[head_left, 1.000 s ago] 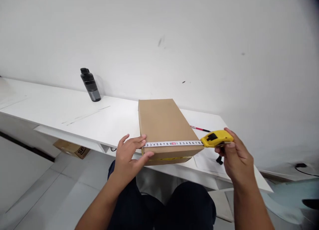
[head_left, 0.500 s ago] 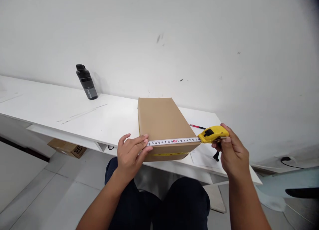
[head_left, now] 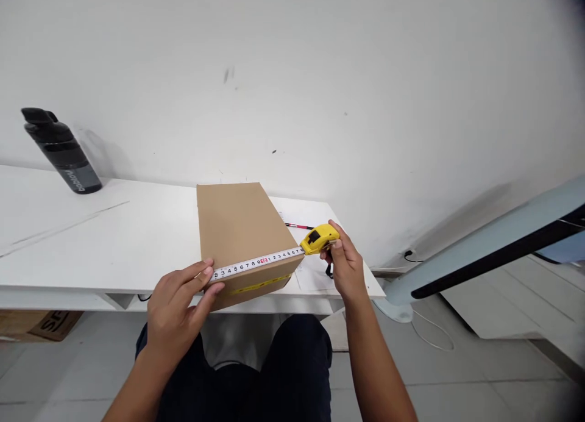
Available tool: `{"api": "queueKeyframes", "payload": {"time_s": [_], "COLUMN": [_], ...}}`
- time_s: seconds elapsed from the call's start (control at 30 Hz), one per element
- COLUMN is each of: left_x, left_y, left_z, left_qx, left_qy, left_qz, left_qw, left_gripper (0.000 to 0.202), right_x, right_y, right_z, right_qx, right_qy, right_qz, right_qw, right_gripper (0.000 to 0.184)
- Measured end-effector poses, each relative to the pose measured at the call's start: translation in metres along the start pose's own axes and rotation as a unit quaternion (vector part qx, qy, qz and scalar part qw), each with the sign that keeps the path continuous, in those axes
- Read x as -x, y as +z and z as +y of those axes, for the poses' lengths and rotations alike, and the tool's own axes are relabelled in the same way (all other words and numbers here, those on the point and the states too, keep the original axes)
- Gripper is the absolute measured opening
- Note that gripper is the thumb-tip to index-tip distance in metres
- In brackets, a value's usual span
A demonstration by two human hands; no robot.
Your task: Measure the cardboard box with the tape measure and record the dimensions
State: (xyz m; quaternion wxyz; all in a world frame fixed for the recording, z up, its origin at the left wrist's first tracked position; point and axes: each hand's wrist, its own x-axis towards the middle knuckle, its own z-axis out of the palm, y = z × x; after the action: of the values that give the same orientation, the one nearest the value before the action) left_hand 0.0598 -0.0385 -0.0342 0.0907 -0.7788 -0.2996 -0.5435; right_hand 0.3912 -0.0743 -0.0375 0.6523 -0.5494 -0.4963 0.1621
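A closed brown cardboard box (head_left: pixel 237 227) lies on the white table (head_left: pixel 114 245), its near end at the table's front edge. A white tape blade (head_left: pixel 258 263) is stretched across the box's near top edge. My left hand (head_left: pixel 183 303) pinches the blade's free end against the box's near left corner. My right hand (head_left: pixel 345 263) grips the yellow tape measure case (head_left: pixel 319 238) just past the box's right corner.
A black water bottle (head_left: pixel 61 150) stands at the back left by the wall. A red-and-black pen (head_left: pixel 299 226) and a sheet of paper (head_left: pixel 315 275) lie right of the box. Another cardboard box (head_left: pixel 36 324) sits under the table. A pale blue bar (head_left: pixel 484 248) slants at the right.
The view has swung right, so the box, bottle and both hands sit further left in the picture. Both hands keep the tape stretched across the box as before.
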Motion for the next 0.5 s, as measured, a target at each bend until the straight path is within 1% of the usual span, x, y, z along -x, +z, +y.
{"api": "queueKeyframes", "payload": {"time_s": [0.2, 0.5], "left_x": [0.0005, 0.0028], "left_y": [-0.0002, 0.0031], "left_z": [-0.0022, -0.0026], "left_qx": [0.018, 0.025], "left_qy": [-0.003, -0.009], "left_qz": [-0.010, 0.001], "left_qw": [1.000, 1.000], "left_gripper": [0.038, 0.036], "right_x": [-0.0017, -0.0006], "right_y": [-0.0027, -0.0065], "right_z": [-0.0014, -0.0059], "right_qx": [0.013, 0.041], "right_qy": [0.000, -0.005], "right_qz": [-0.012, -0.028], "right_qw": [1.000, 0.999], "right_gripper": [0.051, 0.051]}}
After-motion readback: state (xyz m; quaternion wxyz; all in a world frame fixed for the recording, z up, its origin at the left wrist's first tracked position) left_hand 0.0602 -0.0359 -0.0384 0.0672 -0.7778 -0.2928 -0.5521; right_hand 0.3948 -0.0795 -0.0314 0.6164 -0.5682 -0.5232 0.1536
